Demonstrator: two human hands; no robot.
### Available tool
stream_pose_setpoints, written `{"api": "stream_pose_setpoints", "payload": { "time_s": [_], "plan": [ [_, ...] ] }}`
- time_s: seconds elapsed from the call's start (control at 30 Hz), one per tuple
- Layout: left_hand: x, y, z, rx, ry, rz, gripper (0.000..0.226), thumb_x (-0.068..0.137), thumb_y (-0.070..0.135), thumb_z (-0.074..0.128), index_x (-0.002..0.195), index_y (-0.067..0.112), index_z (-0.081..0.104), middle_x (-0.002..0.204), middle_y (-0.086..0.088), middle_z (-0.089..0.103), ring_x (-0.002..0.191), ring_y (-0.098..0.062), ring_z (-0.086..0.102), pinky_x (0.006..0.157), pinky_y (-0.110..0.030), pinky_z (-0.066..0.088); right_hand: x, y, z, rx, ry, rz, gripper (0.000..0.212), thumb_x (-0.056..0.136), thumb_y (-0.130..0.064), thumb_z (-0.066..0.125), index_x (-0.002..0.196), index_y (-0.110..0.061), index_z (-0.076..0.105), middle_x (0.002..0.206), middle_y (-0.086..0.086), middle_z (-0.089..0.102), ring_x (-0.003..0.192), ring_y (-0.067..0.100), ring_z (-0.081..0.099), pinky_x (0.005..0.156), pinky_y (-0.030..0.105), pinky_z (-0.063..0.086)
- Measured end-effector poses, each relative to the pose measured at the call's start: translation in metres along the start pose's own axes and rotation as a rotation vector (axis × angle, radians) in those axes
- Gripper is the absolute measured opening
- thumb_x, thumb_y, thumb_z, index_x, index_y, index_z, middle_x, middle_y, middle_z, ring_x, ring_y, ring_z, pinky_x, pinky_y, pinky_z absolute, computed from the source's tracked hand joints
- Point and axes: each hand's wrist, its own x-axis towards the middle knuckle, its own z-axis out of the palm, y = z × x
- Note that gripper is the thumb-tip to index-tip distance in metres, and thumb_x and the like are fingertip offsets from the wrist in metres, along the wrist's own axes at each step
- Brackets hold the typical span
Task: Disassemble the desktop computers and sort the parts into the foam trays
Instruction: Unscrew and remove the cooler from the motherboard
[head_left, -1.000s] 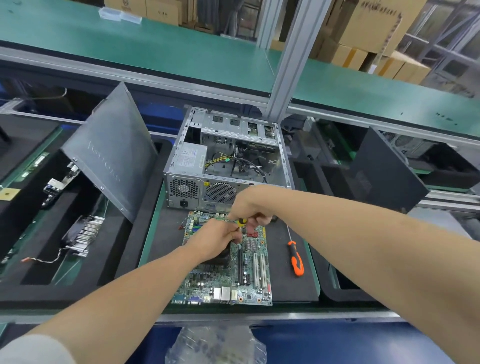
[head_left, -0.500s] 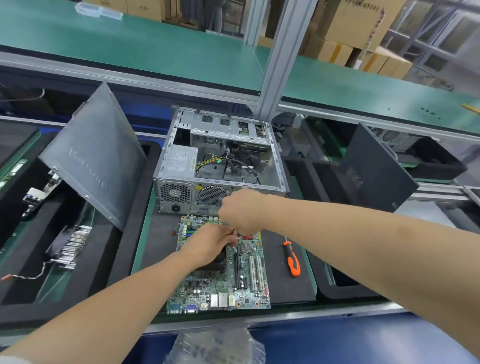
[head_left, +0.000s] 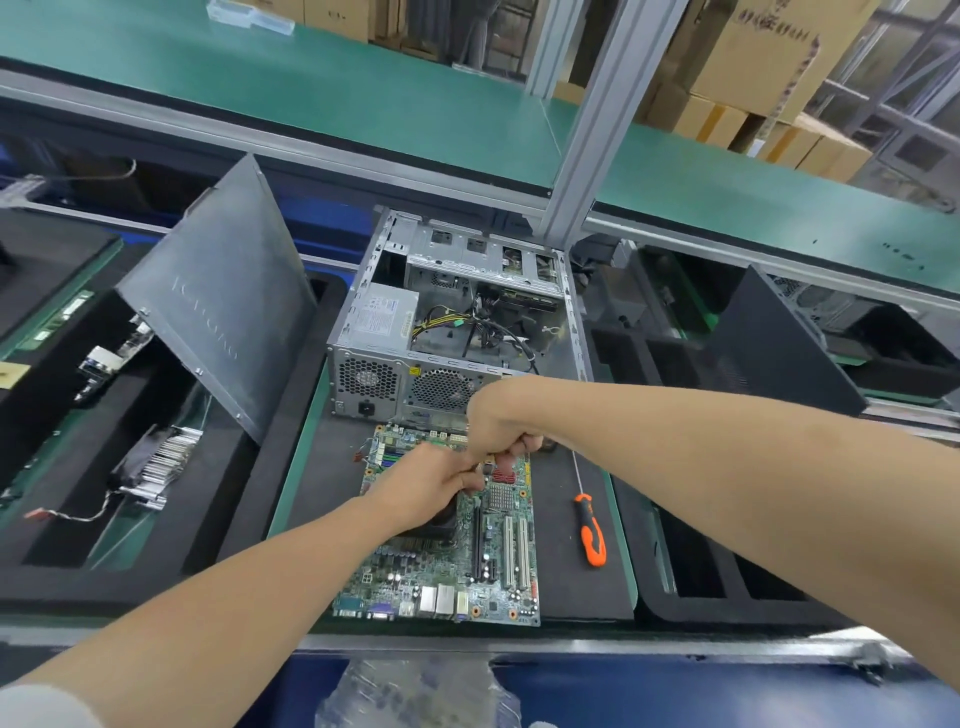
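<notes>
A green motherboard lies flat on a black mat, just in front of the opened grey computer case. Both hands meet over the board's far half. My right hand is a fist, its fingers curled round a small tool that is almost entirely hidden. My left hand lies over the dark cooler area, fingers bent toward the spot under the right hand; what they touch is hidden.
An orange-handled screwdriver lies on the mat to the right of the board. A grey side panel leans over the left foam tray, which holds a finned heat sink. A black panel stands behind the right foam tray.
Both hands have stayed together over the board's far half, shifting only slightly. The yellow tool handle seen a second ago is now hidden inside the right fist.
</notes>
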Motion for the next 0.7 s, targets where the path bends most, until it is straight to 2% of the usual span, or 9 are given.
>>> {"api": "stream_pose_setpoints", "payload": {
  "time_s": [0.1,0.2,0.27,0.33,0.43,0.5,0.53,0.63,0.7],
  "plan": [
    [0.001,-0.001,-0.001,0.021,-0.028,-0.012,0.026,0.105,0.038,0.056,0.098,0.021,0.075,0.069,0.015,0.066,0.054,0.004,0.053,0.056,-0.020,0.041,-0.002,-0.004,0.004,-0.465,0.299,-0.217,0.022,0.096,-0.031,0.063,0.089,-0.011,0.067,0.069,-0.002,0.064,0.055,0.013,0.055,0.044,0.025,0.039],
    [0.003,-0.003,0.000,-0.009,-0.065,-0.035,0.026,0.106,0.036,0.055,0.096,0.019,0.072,0.083,0.013,0.067,0.071,-0.003,0.060,0.069,-0.029,0.046,-0.008,-0.003,0.012,-0.834,0.593,-0.451,0.010,0.092,-0.020,0.066,0.089,-0.016,0.057,0.075,0.001,0.054,0.066,0.022,0.056,0.053,0.030,0.045],
    [0.003,-0.004,0.001,-0.090,-0.056,-0.067,0.021,0.104,0.033,0.058,0.096,0.020,0.072,0.094,0.012,0.071,0.087,-0.010,0.066,0.083,-0.033,0.052,-0.007,-0.002,0.015,-1.101,0.660,-0.586,0.005,0.092,-0.015,0.065,0.088,-0.018,0.064,0.077,0.000,0.058,0.072,0.024,0.062,0.061,0.031,0.054],
    [0.002,-0.005,0.001,-0.111,-0.052,-0.089,0.020,0.104,0.034,0.059,0.096,0.022,0.072,0.097,0.007,0.073,0.091,-0.014,0.068,0.088,-0.038,0.055,-0.007,-0.002,0.014,-1.206,0.681,-0.646,0.006,0.093,-0.013,0.064,0.091,-0.019,0.067,0.077,-0.001,0.058,0.077,0.024,0.067,0.064,0.031,0.055],
    [0.001,-0.006,0.001,-0.056,-0.034,-0.051,0.027,0.105,0.036,0.056,0.093,0.019,0.074,0.083,0.017,0.069,0.078,0.001,0.063,0.078,-0.027,0.052,-0.011,0.003,0.006,-1.021,0.659,-0.601,0.009,0.094,-0.025,0.065,0.090,-0.017,0.064,0.071,-0.001,0.053,0.077,0.025,0.065,0.057,0.031,0.045],
    [0.000,-0.005,-0.001,-0.051,-0.014,-0.029,0.029,0.105,0.037,0.055,0.096,0.019,0.075,0.077,0.019,0.067,0.068,0.004,0.061,0.067,-0.020,0.047,-0.014,0.006,0.000,-0.670,0.566,-0.446,0.039,0.092,-0.052,0.064,0.086,-0.013,0.067,0.066,0.000,0.063,0.064,0.022,0.062,0.052,0.028,0.042],
    [0.000,-0.005,-0.001,-0.045,-0.013,-0.025,0.027,0.105,0.037,0.055,0.097,0.021,0.075,0.080,0.014,0.070,0.068,0.001,0.061,0.068,-0.025,0.049,-0.014,0.006,-0.002,-0.431,0.466,-0.336,0.052,0.094,-0.060,0.059,0.084,-0.010,0.067,0.060,0.001,0.067,0.056,0.019,0.062,0.049,0.025,0.042],
    [-0.001,-0.004,-0.001,0.009,-0.007,-0.016,0.028,0.104,0.039,0.058,0.090,0.021,0.074,0.080,0.002,0.071,0.066,-0.007,0.059,0.067,-0.034,0.049,-0.010,0.003,-0.008,0.107,0.098,-0.031,0.056,0.108,-0.051,0.041,0.087,-0.003,0.061,0.065,0.004,0.068,0.043,0.016,0.043,0.045,0.024,0.035],
    [-0.001,-0.004,-0.001,0.026,-0.011,-0.018,0.030,0.104,0.041,0.058,0.090,0.020,0.074,0.077,0.000,0.071,0.068,-0.014,0.062,0.070,-0.039,0.053,-0.012,-0.004,-0.009,0.021,0.038,0.008,0.042,0.109,-0.037,0.046,0.092,-0.004,0.064,0.079,0.004,0.068,0.047,0.015,0.039,0.047,0.023,0.034]
  ]
}}
